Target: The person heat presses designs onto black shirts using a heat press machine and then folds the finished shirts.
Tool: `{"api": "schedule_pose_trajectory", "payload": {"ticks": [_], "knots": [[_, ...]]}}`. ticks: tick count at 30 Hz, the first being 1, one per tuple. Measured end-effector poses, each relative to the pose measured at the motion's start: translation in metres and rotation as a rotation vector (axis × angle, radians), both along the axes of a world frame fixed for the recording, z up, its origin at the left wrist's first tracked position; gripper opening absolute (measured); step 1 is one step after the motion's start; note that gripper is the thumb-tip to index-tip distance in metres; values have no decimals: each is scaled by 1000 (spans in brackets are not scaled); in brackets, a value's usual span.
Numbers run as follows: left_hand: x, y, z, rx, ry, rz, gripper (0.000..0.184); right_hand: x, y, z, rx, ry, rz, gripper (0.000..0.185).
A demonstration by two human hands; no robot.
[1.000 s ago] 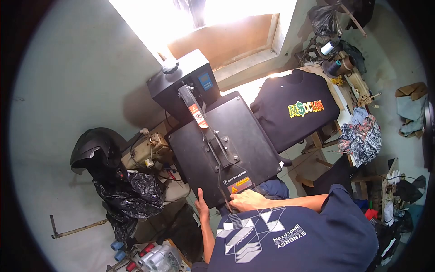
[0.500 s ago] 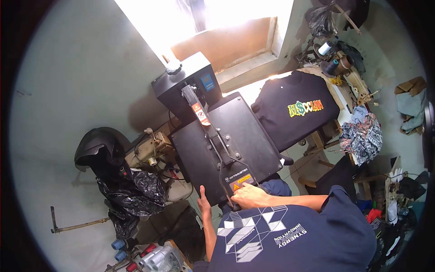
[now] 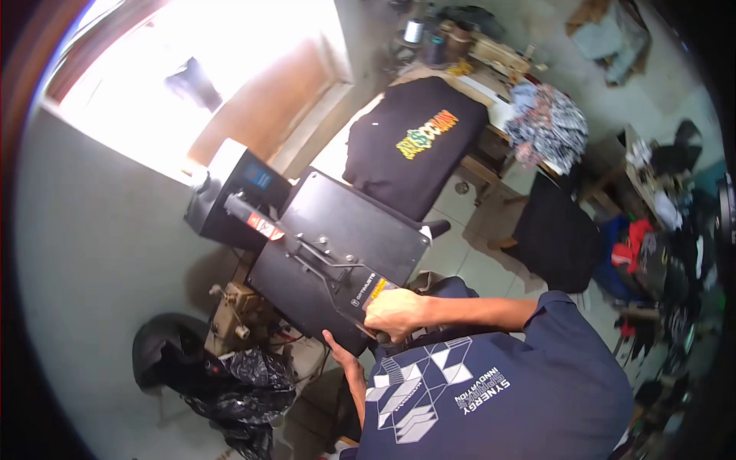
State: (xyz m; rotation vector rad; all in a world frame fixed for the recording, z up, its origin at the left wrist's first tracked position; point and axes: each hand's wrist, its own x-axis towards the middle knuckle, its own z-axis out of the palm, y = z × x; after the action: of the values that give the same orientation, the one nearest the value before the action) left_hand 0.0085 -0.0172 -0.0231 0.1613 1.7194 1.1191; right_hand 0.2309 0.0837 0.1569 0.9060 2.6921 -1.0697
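My right hand [image 3: 395,313] is closed around the handle at the front of a black heat press [image 3: 337,249], beside its yellow warning label. My left hand [image 3: 345,356] is at the near left edge of the press plate, with a finger or thumb stretched out and the other fingers partly hidden. Behind the plate stands the press's control box [image 3: 239,188]. A black shirt [image 3: 414,146] with a colourful printed word lies beyond the plate.
A helmet [image 3: 165,345] and black plastic bags [image 3: 249,383] are at the left, by a sewing machine [image 3: 234,318]. Patterned cloth [image 3: 548,123] lies on the table's right end. Black cloth [image 3: 556,234] drapes a seat. A bright window [image 3: 192,84] is at the upper left.
The view has turned, so the press appears rotated and the shirt and table sit further left. My right hand remains on the handle, my left by the plate.
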Motion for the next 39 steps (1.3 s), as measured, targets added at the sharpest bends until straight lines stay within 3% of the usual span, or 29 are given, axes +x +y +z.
{"api": "schedule_pose_trajectory", "payload": {"ticks": [5,7,11,19,20,25,27,29,33,36,39], "knots": [[-3,0,-1,-16,-52,-87,88,-3,-7,-11,75,9,-68,17],[-6,-3,-11,148,-127,-102,87,-3,-9,-13,120,-11,-73,18],[0,-4,7,67,-98,-114,83,-2,-16,-11,174,35,-128,21],[0,-3,-7,257,-124,-89,83,-2,-21,-23,333,72,-164,22],[0,-4,-3,235,-112,-93,82,-4,-22,-17,321,-31,-153,21],[2,-3,4,157,-123,-90,88,-5,-22,-21,300,14,-192,23],[0,-3,-1,90,-70,-68,89,-6,-21,-19,270,-95,-180,24],[12,-5,37,86,28,-45,90,-8,-20,-2,223,-176,-167,22],[1,-5,14,-1,42,-22,95,-9,-18,-4,235,-165,-145,25],[1,-5,25,-123,103,-62,98,-10,-18,-1,235,-139,-132,21],[0,-5,-10,-86,241,10,103,-11,-18,-3,233,-160,-146,17]]}}
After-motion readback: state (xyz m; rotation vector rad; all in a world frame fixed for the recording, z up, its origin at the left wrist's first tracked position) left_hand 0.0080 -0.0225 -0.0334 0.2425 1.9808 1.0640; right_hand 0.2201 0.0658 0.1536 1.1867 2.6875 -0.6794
